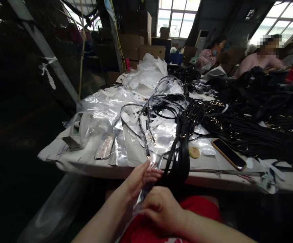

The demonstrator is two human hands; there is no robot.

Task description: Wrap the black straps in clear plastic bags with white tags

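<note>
Black phone [228,154] near table [212,166] edge; tan disc [194,152] beside it; cardboard boxes [136,42] behind.

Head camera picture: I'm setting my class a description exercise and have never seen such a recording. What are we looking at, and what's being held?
There is no machine here. A person wears one camera on the head, looking forward and down, so the two bare arms at the bottom are their own. The left hand holds the upper edge of a clear plastic bag. The right hand is closed just below, where a bundle of black straps hanging over the table edge meets the bag; what it grips is hidden. On the table lie crumpled clear bags, a heap of black straps with gold fittings, a phone in a yellow case and a small round disc. Other people sit at the far side.
</note>
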